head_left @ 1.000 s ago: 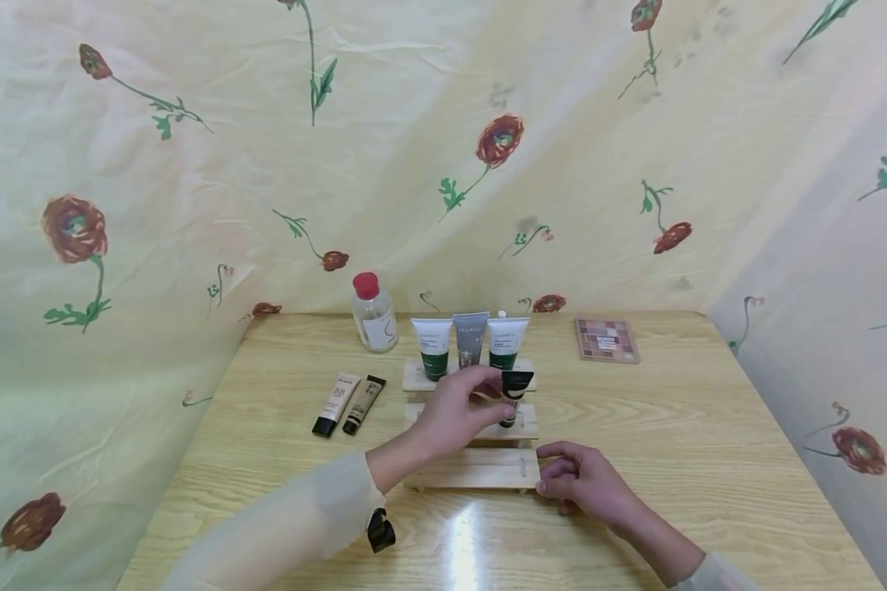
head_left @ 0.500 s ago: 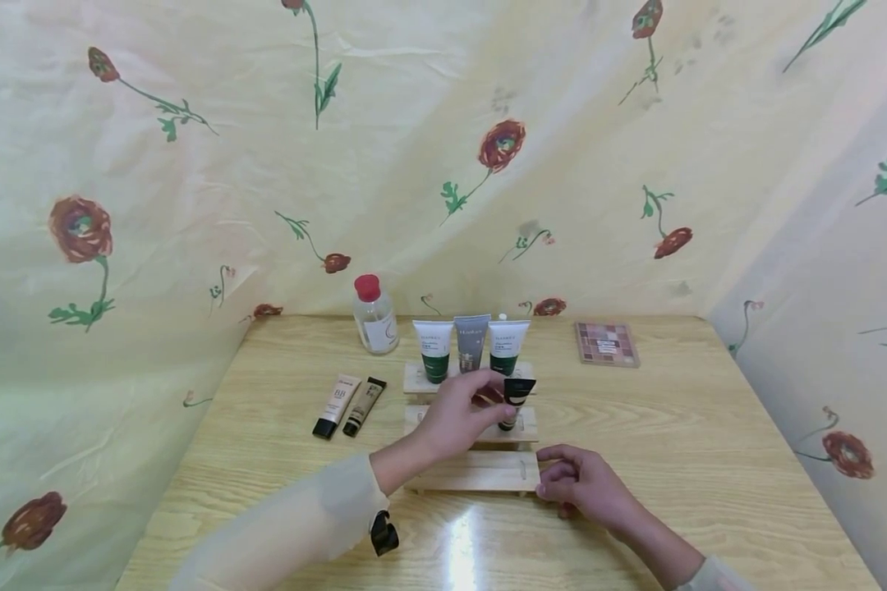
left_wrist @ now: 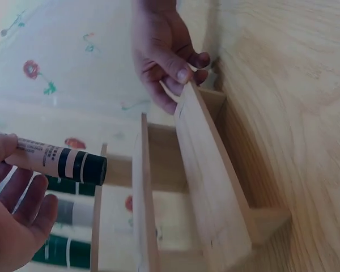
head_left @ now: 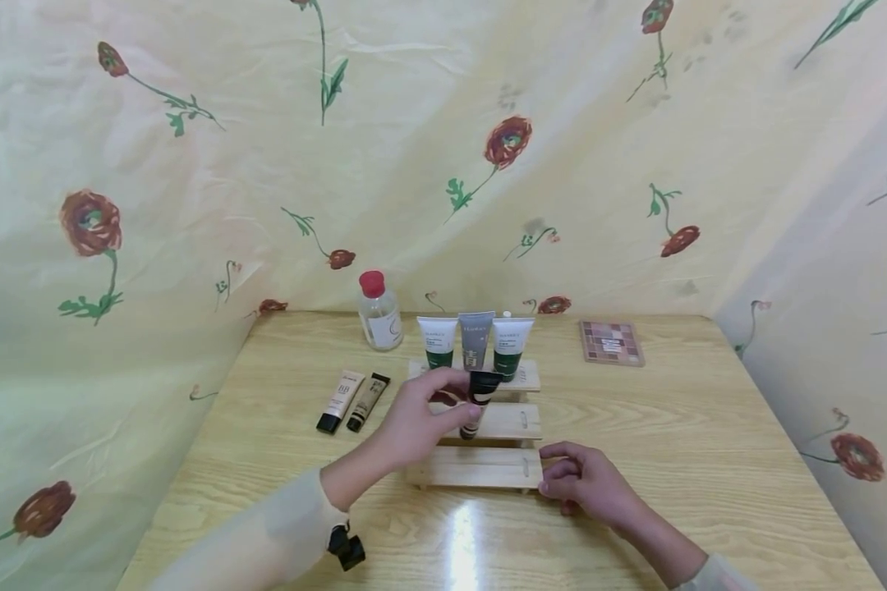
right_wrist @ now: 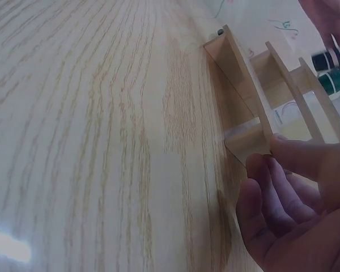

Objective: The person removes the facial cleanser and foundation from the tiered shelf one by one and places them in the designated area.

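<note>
- From the head view, we see the left hand [head_left: 414,423] pinching a small tube [head_left: 476,408] between thumb and fingers, black flat end up. The tube stands nearly upright beyond the fingertips, in front of the stepped wooden rack's [head_left: 480,469] middle board. We take it that this sideways grip leaves its lower end free.
- Here too, the right hand [head_left: 587,483] holds the right end of the rack's lowest board between thumb and curled fingers, probably to steady it.
- Behind, two white-and-green tubes [head_left: 512,349] flank a grey tube [head_left: 476,338] on the top board, all upright, we judge, because their broad caps serve as feet. Two more tubes [head_left: 341,401] lie flat on the table [head_left: 695,427], left of the rack.
- In the left wrist view, we find the small tube's body against the thumb tip, its black cap pointing away from the palm toward the middle board, with a gap between. The other fingers bend loosely, apart from the tube.
- In the right wrist view, we see the thumb tip on the board's corner and the index fingertip just below, the remaining fingers curled alongside. The small tube's cap shows at the far edge, well apart from these fingers; the left hand's pinch is too cropped to tell there.
</note>
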A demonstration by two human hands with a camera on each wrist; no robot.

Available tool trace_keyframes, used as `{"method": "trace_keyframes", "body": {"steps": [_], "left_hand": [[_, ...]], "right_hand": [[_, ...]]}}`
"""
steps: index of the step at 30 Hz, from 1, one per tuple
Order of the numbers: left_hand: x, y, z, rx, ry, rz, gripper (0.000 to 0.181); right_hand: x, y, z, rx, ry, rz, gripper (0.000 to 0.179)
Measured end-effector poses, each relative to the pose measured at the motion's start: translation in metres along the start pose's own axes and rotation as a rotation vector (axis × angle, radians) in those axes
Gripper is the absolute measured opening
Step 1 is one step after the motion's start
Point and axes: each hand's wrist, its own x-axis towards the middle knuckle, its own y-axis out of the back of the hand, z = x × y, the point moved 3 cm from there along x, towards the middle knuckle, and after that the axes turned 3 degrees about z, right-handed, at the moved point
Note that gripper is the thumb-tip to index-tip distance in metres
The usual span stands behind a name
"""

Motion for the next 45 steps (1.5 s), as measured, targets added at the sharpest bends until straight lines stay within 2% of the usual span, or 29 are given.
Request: {"method": "trace_keyframes", "body": {"steps": [5, 8, 12, 14, 18, 24, 29, 34, 38, 45], "left_hand": [[-0.014, 0.036, -0.007, -0.043, 0.01, 0.063, 0.03], [-0.02, 0.06, -0.021, -0.046, 0.027, 0.122, 0.032], [-0.029, 0.094, -0.042, 0.013, 0.078, 0.217, 0.032], [-0.032, 0.111, -0.053, 0.052, 0.112, 0.268, 0.032], [-0.04, 0.144, -0.074, 0.115, 0.223, 0.335, 0.038], [-0.052, 0.181, -0.105, 0.187, 0.366, 0.366, 0.044], [-0.058, 0.197, -0.128, 0.235, 0.449, 0.322, 0.048], [-0.063, 0.205, -0.148, 0.272, 0.517, 0.265, 0.048], [-0.066, 0.206, -0.16, 0.304, 0.536, 0.259, 0.045], [-0.064, 0.204, -0.175, 0.341, 0.534, 0.278, 0.043]], "right_hand": [[0.0, 0.0, 0.0, -0.021, 0.012, 0.005, 0.062], [0.0, 0.001, 0.001, -0.026, 0.013, 0.007, 0.061], [0.001, 0.0, 0.001, -0.019, 0.011, 0.005, 0.061], [0.001, -0.001, 0.002, -0.015, 0.012, 0.005, 0.061], [0.001, -0.002, 0.002, -0.005, 0.011, 0.012, 0.062], [0.0, -0.002, 0.001, -0.007, 0.022, 0.024, 0.062], [0.0, -0.002, 0.002, -0.018, 0.026, 0.021, 0.061], [0.002, -0.003, 0.005, -0.016, 0.023, 0.019, 0.061], [0.002, -0.003, 0.004, -0.024, 0.03, 0.02, 0.061], [0.001, -0.002, 0.003, -0.019, 0.023, 0.022, 0.06]]}}
